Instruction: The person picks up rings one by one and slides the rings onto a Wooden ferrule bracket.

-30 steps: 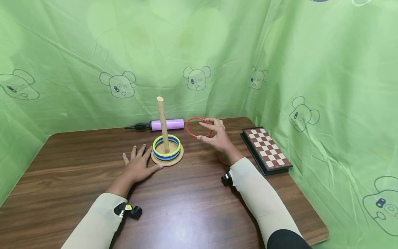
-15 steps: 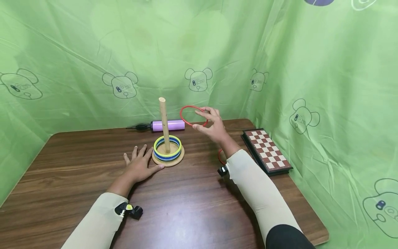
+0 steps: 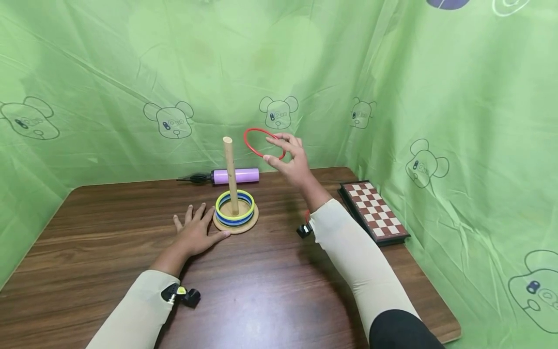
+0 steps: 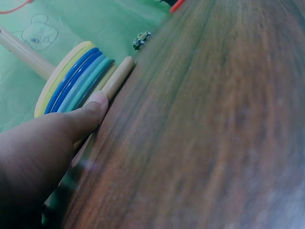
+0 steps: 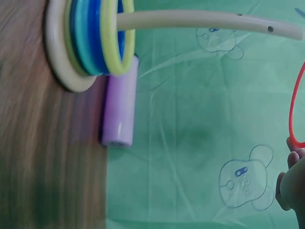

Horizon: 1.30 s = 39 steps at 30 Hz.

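Note:
In the head view a wooden peg (image 3: 231, 169) rises from a round wooden base (image 3: 253, 225). Stacked around its foot are several rings, blue and teal below a yellow ring (image 3: 219, 209) on top. My left hand (image 3: 193, 235) lies with fingers spread on the table beside the base, and its thumb (image 4: 93, 112) touches the base's edge. To the right of the peg, in the air, my right hand (image 3: 289, 157) pinches a red ring (image 3: 246, 140) between thumb and fingers. The red ring is apart from the peg, near the height of its top.
A purple hand pump (image 3: 244, 176) lies behind the peg. At the right edge of the table sits a folding chessboard (image 3: 375, 208). Another red ring (image 3: 307, 215) is mostly hidden behind my right wrist. Green curtain (image 3: 209, 72) encloses the back and sides.
My right hand has risen and shifted left with the red ring, closer to the peg's top. The left hand has stayed where it was at the base.

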Motion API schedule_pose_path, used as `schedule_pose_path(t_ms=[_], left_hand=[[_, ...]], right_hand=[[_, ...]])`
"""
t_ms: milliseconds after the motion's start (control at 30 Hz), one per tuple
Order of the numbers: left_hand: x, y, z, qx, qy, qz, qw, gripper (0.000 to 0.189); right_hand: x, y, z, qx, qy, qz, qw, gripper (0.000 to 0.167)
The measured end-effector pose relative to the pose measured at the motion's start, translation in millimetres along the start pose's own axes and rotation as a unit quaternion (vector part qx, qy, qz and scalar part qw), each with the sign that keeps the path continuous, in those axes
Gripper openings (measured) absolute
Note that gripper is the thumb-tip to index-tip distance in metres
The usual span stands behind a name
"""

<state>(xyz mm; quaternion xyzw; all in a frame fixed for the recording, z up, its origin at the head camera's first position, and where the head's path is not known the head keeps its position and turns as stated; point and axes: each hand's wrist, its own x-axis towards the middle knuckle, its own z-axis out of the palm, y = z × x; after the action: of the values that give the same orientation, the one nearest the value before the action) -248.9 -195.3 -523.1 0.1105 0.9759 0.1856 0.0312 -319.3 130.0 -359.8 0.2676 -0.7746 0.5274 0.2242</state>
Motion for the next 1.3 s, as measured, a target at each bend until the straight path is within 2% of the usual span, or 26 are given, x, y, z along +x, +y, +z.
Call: schedule_pose_path(t_ms=[333,633,900,1133,1300], left_hand=[[0.6,1.2,-1.0,0.002,-0.002,0.001,1.0,0.116],[-1.0,0.3,0.0,-0.002,-0.004,0.002,1.0,0.116],[-1.8,-0.1,-0.5,-0.001,0.004,0.003,1.0,0.115],[-1.4,-0.8,-0.1,-0.002,-0.003,0.0,1.0,0.117],[-0.2,-1.5,-0.2,0.0,0.003,0.003,1.0,0.117]], right_hand=[[14.1,-25.6,11.3,0.006,-0.011,-0.025,0.9996,0.052],[13.0,-34.3,30.3,-0.016,-0.041,-0.038,0.9983,0.059],[-7.1,-26.0,49.0,-0.041,-0.072,-0.018,0.9964,0.073],[-34.0,-5.4,64.6,-0.053,-0.089,0.007,0.9946,0.075],[-47.9,3.4,70.4,-0.042,-0.095,0.032,0.9941,0.075]])
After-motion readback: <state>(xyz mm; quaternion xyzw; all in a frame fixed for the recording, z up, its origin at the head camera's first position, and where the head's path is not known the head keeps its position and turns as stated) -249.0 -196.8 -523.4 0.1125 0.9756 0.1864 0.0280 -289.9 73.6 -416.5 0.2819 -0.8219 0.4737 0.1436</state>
